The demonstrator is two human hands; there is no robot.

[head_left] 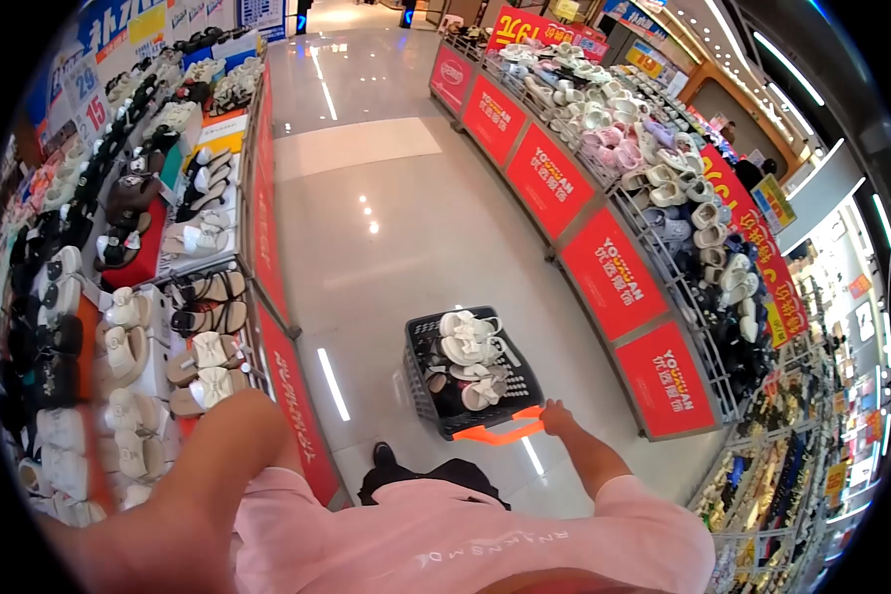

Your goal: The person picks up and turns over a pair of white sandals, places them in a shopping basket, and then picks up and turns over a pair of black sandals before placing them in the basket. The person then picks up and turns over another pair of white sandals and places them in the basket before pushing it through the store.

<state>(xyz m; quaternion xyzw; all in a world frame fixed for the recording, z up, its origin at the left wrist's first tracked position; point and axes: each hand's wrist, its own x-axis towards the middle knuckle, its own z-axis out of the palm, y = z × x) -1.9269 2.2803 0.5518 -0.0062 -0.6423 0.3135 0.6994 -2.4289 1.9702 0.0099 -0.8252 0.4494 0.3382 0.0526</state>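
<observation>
A dark grey shopping basket stands on the floor in front of my feet. Its orange handle is tilted back toward me. My right hand is closed around the right end of that handle. Several white shoes lie in a pile inside the basket, with darker footwear partly hidden beneath. On the left, my bent left arm has its elbow close to a display of sandals. The forearm runs back toward the camera, and the left hand lies outside the picture.
Shoe racks line both sides of a shiny tiled aisle. The right rack has red panels and piles of white and pink shoes. A red-sided stand borders the left. Price signs hang above the shoes.
</observation>
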